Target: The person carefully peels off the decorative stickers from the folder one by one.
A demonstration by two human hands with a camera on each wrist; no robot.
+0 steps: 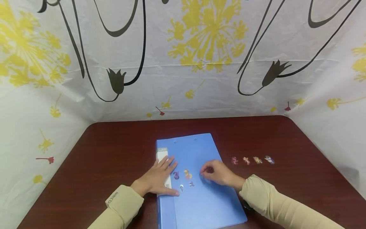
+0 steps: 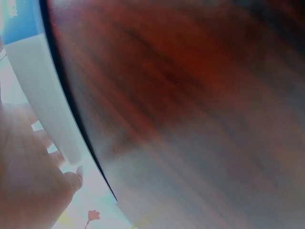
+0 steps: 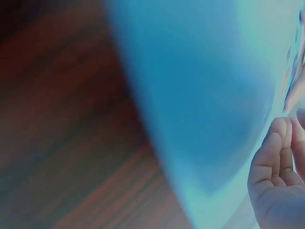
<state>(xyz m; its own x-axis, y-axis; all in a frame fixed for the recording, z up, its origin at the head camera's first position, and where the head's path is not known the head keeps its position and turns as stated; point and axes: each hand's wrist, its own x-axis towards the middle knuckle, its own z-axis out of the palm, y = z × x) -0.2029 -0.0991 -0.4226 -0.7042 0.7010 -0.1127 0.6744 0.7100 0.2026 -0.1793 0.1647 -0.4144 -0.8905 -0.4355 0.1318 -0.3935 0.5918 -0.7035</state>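
Blue binder (image 1: 206, 210) on brown table (image 1: 120, 149), floral curtain (image 1: 171, 79), left fingers (image 1: 170, 168) spread, right fingers (image 3: 266, 153) curled, grasp unclear

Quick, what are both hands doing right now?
Left hand: open, resting on the blue binder.
Right hand: closed, fingers curled; can't tell if holding anything.

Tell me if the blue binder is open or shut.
Shut. The blue binder lies flat, no pages or rings showing, left hand resting on top.

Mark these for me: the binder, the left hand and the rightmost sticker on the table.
Binder (image 1: 200, 202): head view, bare lower part of the cover.
Left hand (image 1: 157, 178): head view, back of the hand.
Rightmost sticker (image 1: 269, 159): head view, its middle.
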